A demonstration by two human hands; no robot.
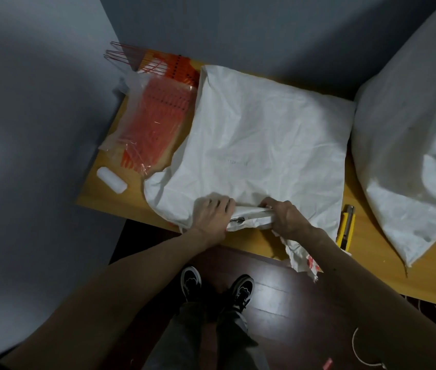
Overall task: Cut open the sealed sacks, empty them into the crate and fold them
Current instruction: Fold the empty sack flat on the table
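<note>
The flat white sack (259, 134) lay at the front edge of the table (131, 209), and the left hand (212, 214) and right hand (285, 217) both curled tight round its near edge, likely to fold it over.

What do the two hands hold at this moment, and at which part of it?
Both the left hand and the right hand hold the white sack by its bunched near edge. The yellow knife lies on the table, unheld.
</note>
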